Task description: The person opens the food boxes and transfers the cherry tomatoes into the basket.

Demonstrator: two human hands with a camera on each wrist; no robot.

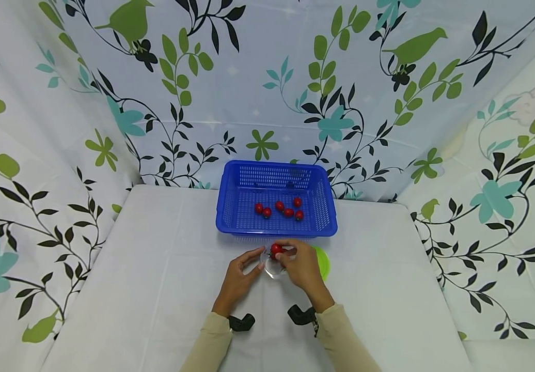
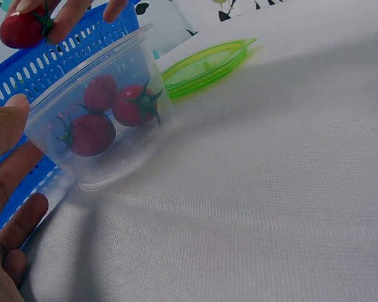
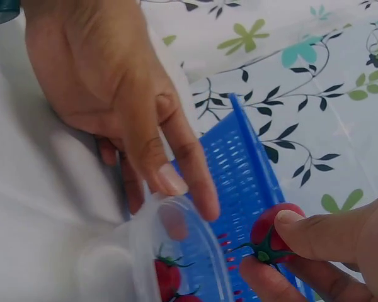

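A clear plastic tub [image 1: 273,269] stands on the white cloth, with several cherry tomatoes [image 2: 93,134] inside, seen through its wall in the left wrist view. My left hand [image 1: 238,279] holds the tub at its left side, thumb and fingertips at the rim. Above the tub's opening, my right hand [image 1: 305,266] pinches one red cherry tomato [image 3: 274,233] between thumb and fingers, its green stem pointing down toward the tub in the right wrist view. A bright green lid [image 2: 208,68] lies flat to the right of the tub, partly hidden by my right hand in the head view.
Just behind the tub sits a blue perforated basket [image 1: 277,228] with several loose cherry tomatoes [image 1: 288,212] on its floor. White cloth [image 1: 179,258] covers the table. Leaf-and-bird patterned curtains [image 1: 258,103] hang at the back and both sides.
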